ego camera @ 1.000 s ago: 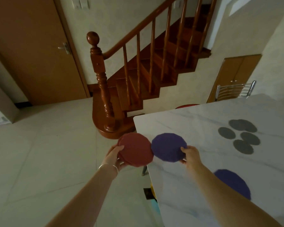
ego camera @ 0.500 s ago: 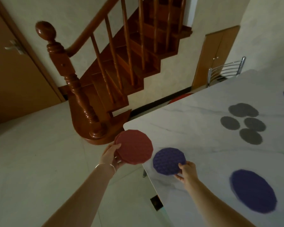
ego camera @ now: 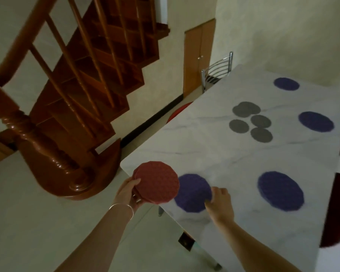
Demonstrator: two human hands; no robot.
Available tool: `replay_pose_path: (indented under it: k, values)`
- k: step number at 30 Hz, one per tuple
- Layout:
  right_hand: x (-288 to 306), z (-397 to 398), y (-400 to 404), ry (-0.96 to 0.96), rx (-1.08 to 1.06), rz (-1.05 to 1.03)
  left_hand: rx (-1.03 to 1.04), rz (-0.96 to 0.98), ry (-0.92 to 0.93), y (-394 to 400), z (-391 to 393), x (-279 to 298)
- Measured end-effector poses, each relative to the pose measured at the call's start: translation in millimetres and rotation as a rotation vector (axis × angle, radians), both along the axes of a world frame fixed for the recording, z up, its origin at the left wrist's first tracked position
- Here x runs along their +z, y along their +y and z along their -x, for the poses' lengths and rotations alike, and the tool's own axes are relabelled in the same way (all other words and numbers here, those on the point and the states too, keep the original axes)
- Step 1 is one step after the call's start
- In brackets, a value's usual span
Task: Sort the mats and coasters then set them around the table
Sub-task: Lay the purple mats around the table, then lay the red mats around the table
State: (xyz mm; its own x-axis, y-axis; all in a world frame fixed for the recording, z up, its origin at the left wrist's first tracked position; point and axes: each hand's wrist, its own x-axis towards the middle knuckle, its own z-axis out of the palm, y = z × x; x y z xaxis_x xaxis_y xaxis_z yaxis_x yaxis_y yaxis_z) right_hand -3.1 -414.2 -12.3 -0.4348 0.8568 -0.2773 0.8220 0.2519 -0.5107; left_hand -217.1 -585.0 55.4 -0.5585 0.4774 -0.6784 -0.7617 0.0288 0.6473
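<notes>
Purple mat (ego camera: pixel 192 192) lies near the table (ego camera: pixel 214 154) corner edge.

A white marble table (ego camera: pixel 214 160) fills the right side. Near its close corner a purple mat (ego camera: pixel 192 193) lies flat, partly covered by a stack of red mats (ego camera: pixel 157 182) held at the edge. A second purple mat (ego camera: pixel 281 191) lies further right, with bare marble between the two. In the middle sits a cluster of grey coasters (ego camera: pixel 251 122), some overlapping; open tabletop separates them from the near mats. Two more purple mats (ego camera: pixel 316 121) lie beyond. Left of the table, open floor runs to a wooden staircase (ego camera: pixel 71 99).
</notes>
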Motion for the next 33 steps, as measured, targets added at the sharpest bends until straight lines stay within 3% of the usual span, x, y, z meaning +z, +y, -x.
replay_pose_path:
  k: [4, 8, 19, 22, 24, 28, 33]
  values:
    - [-2.6, 4.5, -9.3, -0.206, 0.145, -0.134, -0.032, 0.004, 0.0, 9.4, 4.6, -0.3]
    - [-12.1, 2.9, -15.2, -0.318, 0.221, -0.139, -0.084, 0.024, -0.004, 17.1, 7.6, -2.6]
    - [-6.7, 14.7, -17.2, -0.342, 0.164, -0.135, -0.159, -0.012, -0.013, 31.7, 29.9, -4.0]
    - [14.3, 39.8, -20.5, -0.199, 0.079, -0.132, -0.183, -0.043, -0.022, 30.8, 42.1, 3.2]
    - [34.0, 64.6, -23.9, 0.027, -0.021, -0.085, -0.189, -0.067, -0.026, 27.5, 52.8, 11.3]
    - [88.1, 123.7, -32.5, 0.584, -0.264, 0.314, -0.167, -0.1, -0.021, 19.3, 77.8, 34.7]
    - [128.5, 182.2, -32.8, 0.679, -0.292, 0.504, -0.145, -0.117, 0.009, 13.4, 113.3, 61.7]
